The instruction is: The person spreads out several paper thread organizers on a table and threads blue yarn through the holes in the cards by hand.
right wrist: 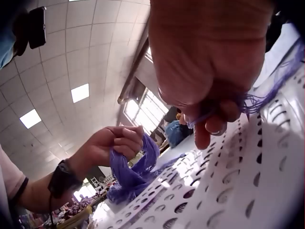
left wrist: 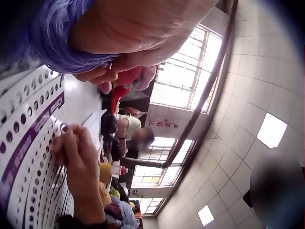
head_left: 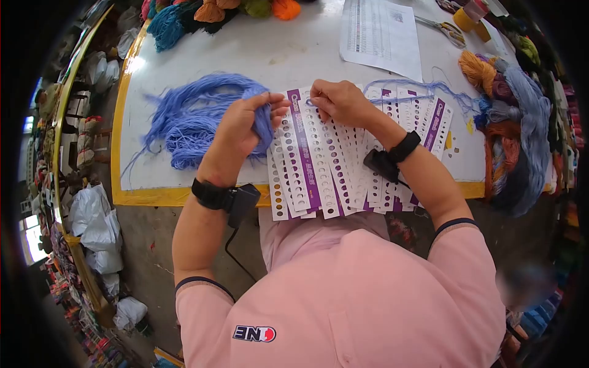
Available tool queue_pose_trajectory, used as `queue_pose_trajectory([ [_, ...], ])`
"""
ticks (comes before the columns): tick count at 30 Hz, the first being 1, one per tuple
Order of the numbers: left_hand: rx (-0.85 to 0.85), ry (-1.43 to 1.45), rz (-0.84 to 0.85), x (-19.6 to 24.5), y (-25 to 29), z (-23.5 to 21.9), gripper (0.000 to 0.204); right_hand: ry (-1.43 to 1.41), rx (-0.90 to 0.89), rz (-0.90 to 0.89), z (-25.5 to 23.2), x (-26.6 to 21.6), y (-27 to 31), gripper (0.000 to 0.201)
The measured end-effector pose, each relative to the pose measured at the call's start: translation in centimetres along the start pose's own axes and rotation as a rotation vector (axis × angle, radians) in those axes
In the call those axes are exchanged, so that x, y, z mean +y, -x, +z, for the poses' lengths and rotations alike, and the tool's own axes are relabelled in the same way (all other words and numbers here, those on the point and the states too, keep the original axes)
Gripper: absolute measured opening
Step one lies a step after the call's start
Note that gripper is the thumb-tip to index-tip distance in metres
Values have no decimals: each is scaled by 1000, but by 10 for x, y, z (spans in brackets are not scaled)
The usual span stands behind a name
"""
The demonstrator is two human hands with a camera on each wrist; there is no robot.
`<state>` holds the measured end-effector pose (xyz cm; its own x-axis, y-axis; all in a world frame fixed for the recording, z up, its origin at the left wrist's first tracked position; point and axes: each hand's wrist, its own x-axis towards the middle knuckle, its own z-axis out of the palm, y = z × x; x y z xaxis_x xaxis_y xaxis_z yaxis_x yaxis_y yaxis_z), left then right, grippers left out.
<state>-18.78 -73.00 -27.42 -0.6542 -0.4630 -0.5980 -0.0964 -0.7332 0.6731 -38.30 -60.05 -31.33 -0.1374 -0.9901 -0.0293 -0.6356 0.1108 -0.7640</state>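
Observation:
In the head view a skein of periwinkle-blue yarn [head_left: 196, 144] lies on the left of the table, its near end looped around my left hand [head_left: 242, 126]. The fingers curl over that loop, as the right wrist view of the left hand [right wrist: 119, 145] also shows. My right hand [head_left: 343, 101] pinches a thin bundle of blue strands [right wrist: 259, 102] above the cards. From it the loose strands [head_left: 429, 86] trail off to the right. Beneath both hands fans a spread of white thread cards [head_left: 305, 156] with rows of punched holes and purple printed bands.
Toward the back lie a printed sheet [head_left: 383, 40] and scissors [head_left: 453, 34]. Hanks of orange and grey-blue yarn [head_left: 527, 116] heap at the right edge, more coloured yarn [head_left: 165, 27] at the back left. Yellow tape [head_left: 159, 196] lines the table edge. Another person [left wrist: 128, 129] is across the room.

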Motion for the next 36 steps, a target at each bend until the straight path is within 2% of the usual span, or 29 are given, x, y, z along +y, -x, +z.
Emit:
queue_pose_trajectory([
  [2, 27, 69, -148, -8, -10, 7, 25, 26, 28, -9, 4, 1, 4, 7],
  [5, 46, -31, -193, -4, -13, 16, 24, 35, 53, -13, 4, 0, 4, 7],
  [8, -125, -197, -149, -9, -24, 8, 21, 28, 50, -17, 4, 0, -1, 7],
  [11, 15, -577, 29, -19, -31, 17, 14, 54, 44, -35, 4, 5, -4, 8],
  [17, -28, -530, 35, -24, -38, 16, 7, 169, 102, -96, 7, 6, -4, 8],
  [20, -64, -643, 100, -29, -47, 11, 9, 229, 124, -95, 8, 2, -2, 9],
  [23, 98, -1047, 208, -23, -37, 29, 18, 162, 131, -100, 10, 5, -2, 10],
  [26, 224, -1277, 529, -23, -45, 9, 24, 92, 91, -58, 7, 8, 1, 14],
  [29, 125, -958, 318, -22, -41, -3, 19, 134, 57, 5, 8, 2, 1, 16],
  [30, 63, -878, 304, -21, -36, -3, 15, 138, 60, -2, 8, 1, 1, 15],
  [33, -98, -296, 130, -14, -30, -6, 11, 180, 46, -38, 7, 0, 4, 14],
  [36, -243, 26, -45, -5, -23, -12, 8, 236, 28, -73, 8, 1, 5, 14],
])
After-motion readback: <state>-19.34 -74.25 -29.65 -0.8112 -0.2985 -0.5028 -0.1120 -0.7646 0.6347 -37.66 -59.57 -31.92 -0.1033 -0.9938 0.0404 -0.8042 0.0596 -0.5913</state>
